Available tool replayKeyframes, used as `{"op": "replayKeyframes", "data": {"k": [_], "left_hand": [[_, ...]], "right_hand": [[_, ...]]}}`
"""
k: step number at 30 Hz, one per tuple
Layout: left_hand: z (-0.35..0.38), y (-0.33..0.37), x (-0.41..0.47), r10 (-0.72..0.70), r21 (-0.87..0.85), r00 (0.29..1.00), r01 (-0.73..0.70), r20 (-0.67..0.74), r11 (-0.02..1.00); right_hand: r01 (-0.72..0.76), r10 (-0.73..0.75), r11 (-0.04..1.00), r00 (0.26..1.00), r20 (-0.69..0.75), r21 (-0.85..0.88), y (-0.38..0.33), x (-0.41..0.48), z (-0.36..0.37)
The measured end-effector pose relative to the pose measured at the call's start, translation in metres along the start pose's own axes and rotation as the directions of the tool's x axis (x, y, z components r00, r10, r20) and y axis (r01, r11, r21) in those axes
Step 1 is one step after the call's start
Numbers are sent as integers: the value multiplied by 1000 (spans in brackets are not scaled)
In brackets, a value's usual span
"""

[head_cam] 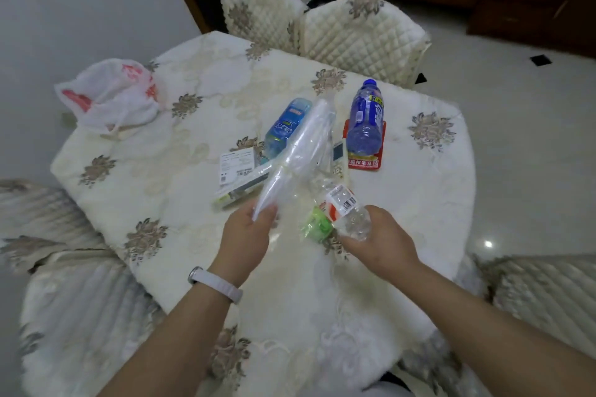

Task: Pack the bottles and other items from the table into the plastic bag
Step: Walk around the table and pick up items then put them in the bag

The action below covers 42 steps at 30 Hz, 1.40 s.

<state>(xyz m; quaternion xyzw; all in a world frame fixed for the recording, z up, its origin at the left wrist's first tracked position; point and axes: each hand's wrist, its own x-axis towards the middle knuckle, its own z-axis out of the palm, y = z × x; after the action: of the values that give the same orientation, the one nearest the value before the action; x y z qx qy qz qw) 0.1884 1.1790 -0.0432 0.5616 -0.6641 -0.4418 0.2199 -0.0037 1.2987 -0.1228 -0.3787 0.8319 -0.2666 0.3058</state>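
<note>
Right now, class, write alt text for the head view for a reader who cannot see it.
A left hand grips a clear bag while the right hand holds a clear bottle beside it, above a table. Two blue bottles, a red packet and a white bag lie on it.

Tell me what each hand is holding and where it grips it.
The left hand grips the clear plastic bag at its near end. The right hand holds the clear water bottle by its base end.

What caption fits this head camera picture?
Left hand grips a clear bag; right hand holds a clear bottle above the table.
</note>
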Motion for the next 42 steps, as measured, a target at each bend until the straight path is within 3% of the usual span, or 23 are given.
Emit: {"op": "replayKeyframes", "data": {"k": [7, 13, 17, 26, 29, 34, 42], "left_hand": [[-56, -3, -30, 107, -202, 993, -115, -53, 973], [-137, -60, -70, 128, -332, 986, -156, -105, 930], [-211, -115, -110, 70, -426, 977, -151, -199, 892], [-375, -233, -208, -89, -715, 950, -163, -300, 680], [-415, -272, -231, -104, -729, 947, -160, -303, 665], [-459, -324, -244, -140, -669, 939, -115, -315, 734], [-519, -374, -197, -254, -692, 881, -108, -400, 714]], "right_hand": [[93, -82, 985, 994, -77, 144, -51, -35, 8], [185, -165, 963, 979, -116, 197, -120, -85, 54], [233, -219, 946, 972, -86, 227, -176, -135, 108], [402, -424, 884, 905, 45, 241, -315, -247, 242], [484, -515, 845, 851, 101, 226, -354, -272, 278], [545, -589, 804, 784, 193, 238, -397, -291, 332], [539, -584, 812, 756, 296, 223, -448, -255, 419]]}}
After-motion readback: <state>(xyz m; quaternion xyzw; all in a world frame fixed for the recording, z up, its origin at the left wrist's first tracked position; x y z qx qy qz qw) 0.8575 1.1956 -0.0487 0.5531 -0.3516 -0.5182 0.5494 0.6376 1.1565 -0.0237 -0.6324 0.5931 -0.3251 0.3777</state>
